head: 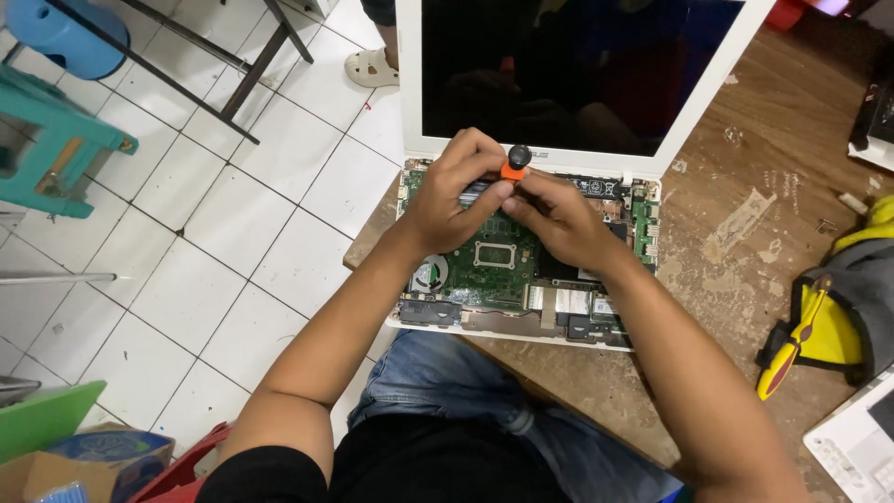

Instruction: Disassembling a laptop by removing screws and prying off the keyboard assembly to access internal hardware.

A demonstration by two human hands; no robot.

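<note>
The wooden table (745, 121) fills the right half of my view, scuffed and stained, with white floor tiles (233, 233) to the left. On the table's near left edge sits the white laptop (419, 84), screen dark and tilted up at the far side, its base opened so the green circuit board (494, 270) and a round fan (429, 273) show. My left hand (456, 191) curls over the far part of the board, fingers bent narrow and pinching the orange collar of a small screwdriver (515, 164) with a black cap. My right hand (559, 224) meets it from the right, fingertips closed on the same tool. A yellow-handled screwdriver (792, 349) lies well apart on the right, beside a grey and yellow bag (861, 298).
</note>
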